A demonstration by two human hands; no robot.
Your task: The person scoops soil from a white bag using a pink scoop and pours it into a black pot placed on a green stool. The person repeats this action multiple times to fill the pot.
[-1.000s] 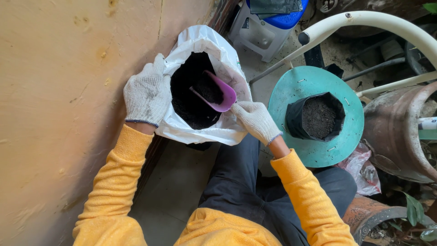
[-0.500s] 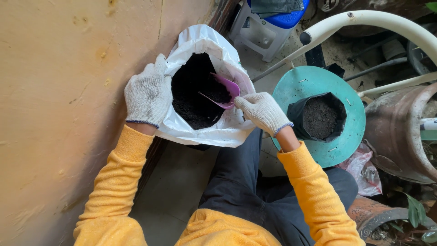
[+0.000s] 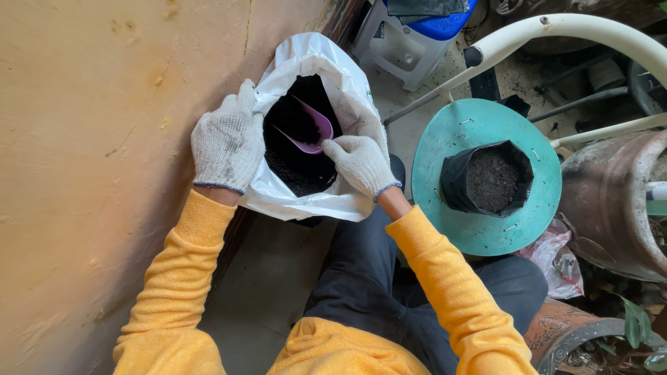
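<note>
Against the ochre wall on your left, the white sack (image 3: 326, 83) stands open between your knees, and your left hand (image 3: 224, 142) is curled closed over its near-left rim, holding the mouth wide. Your right hand (image 3: 361, 163), the nearer one, pinches the handle of the purple scoop (image 3: 310, 126), whose long axis runs up and leftward from your fingers into the dark soil (image 3: 295, 163). Compared with a second ago, the scoop sits deeper and flatter in the sack, while the black grow bag (image 3: 492, 179) on the teal disc (image 3: 451, 139) is unchanged.
</note>
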